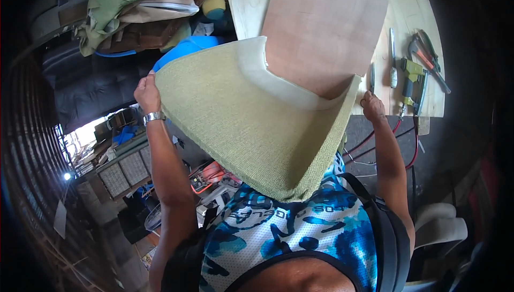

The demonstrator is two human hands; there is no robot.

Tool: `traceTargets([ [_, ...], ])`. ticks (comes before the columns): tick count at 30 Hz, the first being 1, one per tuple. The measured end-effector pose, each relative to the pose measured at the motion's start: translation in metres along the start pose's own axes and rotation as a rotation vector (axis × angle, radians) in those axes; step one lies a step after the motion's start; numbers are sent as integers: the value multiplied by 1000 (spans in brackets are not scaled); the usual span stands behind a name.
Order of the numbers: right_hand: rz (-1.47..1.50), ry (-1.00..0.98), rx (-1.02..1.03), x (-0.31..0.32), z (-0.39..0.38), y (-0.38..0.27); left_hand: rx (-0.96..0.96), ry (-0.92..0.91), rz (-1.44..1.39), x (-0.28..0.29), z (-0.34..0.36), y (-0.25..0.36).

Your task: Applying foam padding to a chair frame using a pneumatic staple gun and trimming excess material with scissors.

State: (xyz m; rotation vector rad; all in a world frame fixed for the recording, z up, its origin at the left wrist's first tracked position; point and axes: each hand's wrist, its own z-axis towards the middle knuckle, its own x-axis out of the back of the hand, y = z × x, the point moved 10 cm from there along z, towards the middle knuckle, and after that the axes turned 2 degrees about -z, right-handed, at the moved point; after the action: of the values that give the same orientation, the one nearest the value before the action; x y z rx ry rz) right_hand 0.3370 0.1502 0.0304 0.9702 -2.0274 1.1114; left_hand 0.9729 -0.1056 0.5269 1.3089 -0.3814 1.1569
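Observation:
My left hand (148,94), with a metal watch at the wrist, is closed on the far left edge of an upholstered panel (230,104). The panel has olive-green woven fabric, a pale strip along its far cut-out edge and a raised side on the right. Its near corner rests against my shirt, and its far part overlaps a sheet of plywood (326,24) on the worktable. Just right of the raised side, my right hand (374,107) is closed around the lower end of a slim grey tool (372,77); its kind is hard to make out.
On the pale wooden worktable (433,96) lie a long slim tool (393,56), a green staple gun (410,80) with a red hose (397,126), and a hammer (423,54). Fabric and cushions (144,13) are piled at the far left. A white chair (441,225) stands at right.

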Motion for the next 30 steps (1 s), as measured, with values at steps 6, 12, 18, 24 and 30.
traceTargets([
  [6,38,678,-324,116,-39,46,-264,-157,349,-13,34,-16],
  [12,-26,466,-754,140,-29,98,-5,-116,240,-5,47,-38],
  [18,96,200,-820,109,6,154,-24,-151,227,-14,24,-15],
  [24,102,418,-480,100,2,209,343,-133,-460,-30,6,-38],
  [30,456,524,-512,145,-80,209,643,-776,-1305,-102,-18,-29],
])
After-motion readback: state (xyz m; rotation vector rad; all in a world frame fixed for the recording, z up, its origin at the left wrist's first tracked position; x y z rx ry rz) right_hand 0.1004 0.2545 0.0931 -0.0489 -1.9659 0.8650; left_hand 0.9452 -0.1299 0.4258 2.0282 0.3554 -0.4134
